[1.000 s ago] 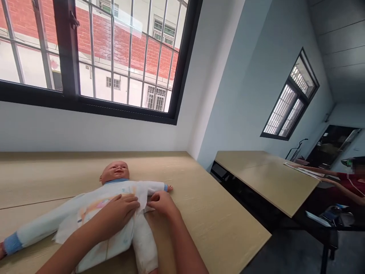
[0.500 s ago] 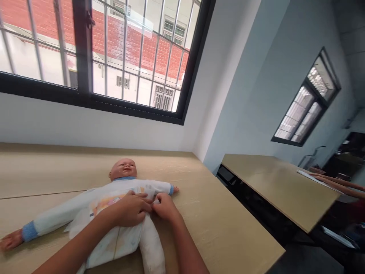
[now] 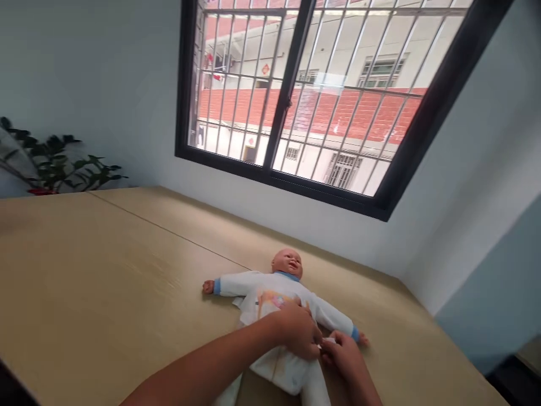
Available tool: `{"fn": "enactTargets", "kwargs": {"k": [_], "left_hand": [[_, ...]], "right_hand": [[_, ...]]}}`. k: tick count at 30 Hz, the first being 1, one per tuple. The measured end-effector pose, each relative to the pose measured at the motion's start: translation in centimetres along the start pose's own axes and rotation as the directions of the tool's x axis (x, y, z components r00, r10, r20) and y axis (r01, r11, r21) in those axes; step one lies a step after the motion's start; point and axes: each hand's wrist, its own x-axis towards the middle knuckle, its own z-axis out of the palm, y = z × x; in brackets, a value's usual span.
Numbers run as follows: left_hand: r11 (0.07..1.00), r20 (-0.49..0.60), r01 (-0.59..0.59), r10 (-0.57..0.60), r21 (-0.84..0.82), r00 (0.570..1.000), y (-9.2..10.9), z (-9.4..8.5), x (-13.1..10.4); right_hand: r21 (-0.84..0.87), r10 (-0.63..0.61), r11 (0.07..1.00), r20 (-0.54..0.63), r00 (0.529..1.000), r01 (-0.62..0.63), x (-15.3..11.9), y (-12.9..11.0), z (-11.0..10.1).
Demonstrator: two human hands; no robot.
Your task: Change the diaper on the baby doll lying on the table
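Note:
A baby doll point(image 3: 287, 263) in a white top with blue cuffs and collar lies on its back on the wooden table point(image 3: 127, 270), arms spread. A white diaper point(image 3: 276, 366) with an orange print on its upper part covers its belly and hips. My left hand point(image 3: 298, 330) rests over the diaper's front, fingers curled at its side edge. Beside it, my right hand point(image 3: 344, 352) pinches a small white piece of the diaper at the doll's hip. The fingertips of both hands nearly meet there, and partly hide the piece.
A barred window point(image 3: 329, 101) with a black frame is in the wall behind the table. A leafy green plant point(image 3: 59, 160) stands at the far left. A seam runs across the tabletop, and the table's right edge shows at the lower right.
The view has swung left, so the doll and hands appear farther right, and the plant has come into view. The second table and another person's arms are out of view. Both hands stay at the diaper's side.

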Motion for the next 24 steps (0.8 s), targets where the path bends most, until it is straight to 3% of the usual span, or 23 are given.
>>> {"fn": "enactTargets", "kwargs": {"k": [6, 13, 20, 24], "left_hand": [[0.999, 0.078, 0.033, -0.036, 0.039, 0.996, -0.3, 0.3, 1.0], [0.999, 0.063, 0.016, -0.019, 0.051, 0.998, 0.0, 0.5, 1.2], [0.999, 0.073, -0.007, 0.004, 0.042, 0.997, 0.2, -0.4, 0.7], [0.998, 0.066, -0.049, 0.047, 0.036, 0.997, 0.2, -0.4, 0.5]], "right_hand": [[0.095, 0.056, 0.994, 0.046, 0.997, -0.061, 1.1, 1.3, -0.8], [0.145, -0.060, 0.988, 0.084, 0.995, 0.047, 0.3, 0.6, -1.2], [0.359, 0.036, 0.928, 0.176, 0.984, -0.099, 0.5, 0.8, -0.6], [0.413, 0.022, 0.906, 0.174, 0.985, -0.093, -0.5, -0.4, 0.0]]}}
